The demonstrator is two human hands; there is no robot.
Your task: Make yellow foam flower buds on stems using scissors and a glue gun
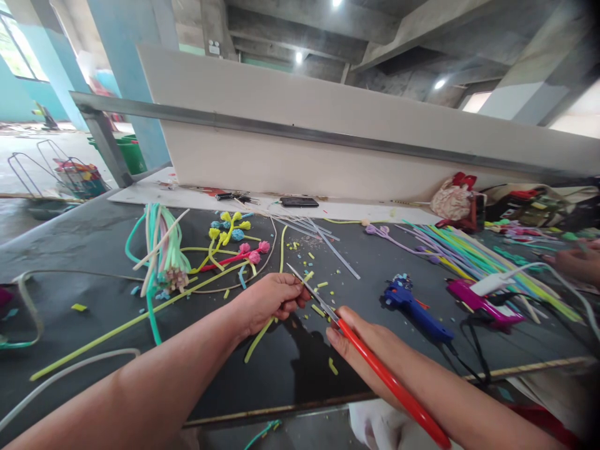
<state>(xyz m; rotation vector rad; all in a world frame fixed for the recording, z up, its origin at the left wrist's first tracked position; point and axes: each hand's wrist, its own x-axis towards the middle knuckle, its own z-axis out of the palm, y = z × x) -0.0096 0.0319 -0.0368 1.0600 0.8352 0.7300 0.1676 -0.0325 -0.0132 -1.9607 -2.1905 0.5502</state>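
My right hand (349, 337) is closed on red-handled scissors (394, 387), whose blades point up and left. Their tips reach the fingers of my left hand (276, 297). Those fingers are pinched together over the dark table; what they hold, if anything, is too small to make out. A yellow-green strip (255, 344) lies below my left hand, and another (283, 244) runs above it. Small yellow-green cut pieces (317, 310) are scattered around the blades. Pink, blue and yellow knotted pieces (237, 234) lie beyond my left hand.
A bundle of pastel strips (171, 250) lies at the left. On the right are a blue glue gun (417, 312), a magenta glue gun (487, 303) with cables, and more strips (469, 250). A phone (300, 202) sits at the back. Another person's hand (579, 262) shows far right.
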